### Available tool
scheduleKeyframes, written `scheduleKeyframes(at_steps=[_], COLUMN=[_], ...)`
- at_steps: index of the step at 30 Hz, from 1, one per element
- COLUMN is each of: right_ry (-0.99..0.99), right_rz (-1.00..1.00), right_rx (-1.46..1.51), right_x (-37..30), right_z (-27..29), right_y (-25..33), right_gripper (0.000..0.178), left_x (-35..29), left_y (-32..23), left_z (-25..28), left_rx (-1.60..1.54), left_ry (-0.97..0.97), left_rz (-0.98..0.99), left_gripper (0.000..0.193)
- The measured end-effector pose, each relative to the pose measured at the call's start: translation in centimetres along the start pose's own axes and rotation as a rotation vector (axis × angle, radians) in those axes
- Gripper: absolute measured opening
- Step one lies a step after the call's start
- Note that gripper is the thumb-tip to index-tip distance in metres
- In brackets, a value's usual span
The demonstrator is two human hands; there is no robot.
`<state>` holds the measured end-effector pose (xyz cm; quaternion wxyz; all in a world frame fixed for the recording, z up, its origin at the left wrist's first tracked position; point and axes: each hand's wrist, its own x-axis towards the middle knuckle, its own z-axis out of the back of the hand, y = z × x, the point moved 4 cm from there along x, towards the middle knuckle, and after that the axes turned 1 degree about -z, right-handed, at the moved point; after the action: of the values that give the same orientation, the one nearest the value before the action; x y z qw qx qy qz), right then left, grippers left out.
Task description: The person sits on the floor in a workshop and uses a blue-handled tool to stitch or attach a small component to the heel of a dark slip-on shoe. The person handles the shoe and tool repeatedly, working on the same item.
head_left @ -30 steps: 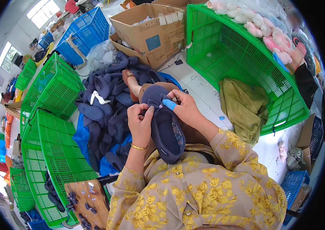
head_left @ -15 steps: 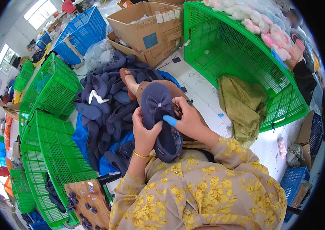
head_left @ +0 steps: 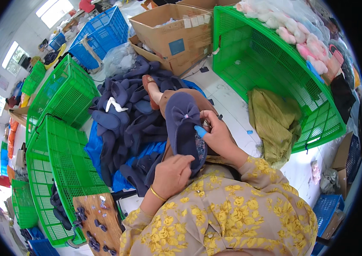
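Note:
A navy cloth slipper point(head_left: 175, 105) with a bow and a small shiny bead on its upper lies over my lap, toe pointing away. Its inside shows a patterned lining along the right edge. My right hand point(head_left: 220, 135) is closed on the slipper's right side near the bow, a blue cover on the thumb. At the heel end, my left hand point(head_left: 170, 176) is curled, fingertips against the heel rim; the palm side is hidden. A large heap of similar navy slippers point(head_left: 136, 117) lies on blue sheeting in front of me, to the left.
Green plastic crates point(head_left: 68, 149) stand on the left, another large green crate point(head_left: 266, 55) at the right. A wooden board point(head_left: 104, 230) with loose navy bows sits lower left. Cardboard boxes point(head_left: 172, 34) and a blue crate point(head_left: 104, 36) are beyond; an olive sack point(head_left: 272, 123) lies right.
My left hand has moved from the slipper's left side near the bow down to its heel. My right hand stays on the right side. The whole view has shifted slightly.

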<state>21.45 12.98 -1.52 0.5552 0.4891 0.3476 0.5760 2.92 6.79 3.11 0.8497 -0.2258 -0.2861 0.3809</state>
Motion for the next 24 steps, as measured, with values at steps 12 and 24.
scheduleKeyframes(at_steps=[12,24], right_ry=[-0.080,-0.113], right_rz=[-0.064,-0.025], right_rx=[0.234,0.170], right_x=[1.9,2.7], right_z=[2.8,2.4], right_y=[-2.8,-3.0], right_gripper=[0.009,0.010], left_x=[-12.4,-19.2], left_y=[6.7,8.9], left_z=[15.5,17.4], left_rx=[-0.393,0.313], left_ry=[-0.977,-1.405], left_rz=[0.639,0.705], left_gripper=[0.015,0.014])
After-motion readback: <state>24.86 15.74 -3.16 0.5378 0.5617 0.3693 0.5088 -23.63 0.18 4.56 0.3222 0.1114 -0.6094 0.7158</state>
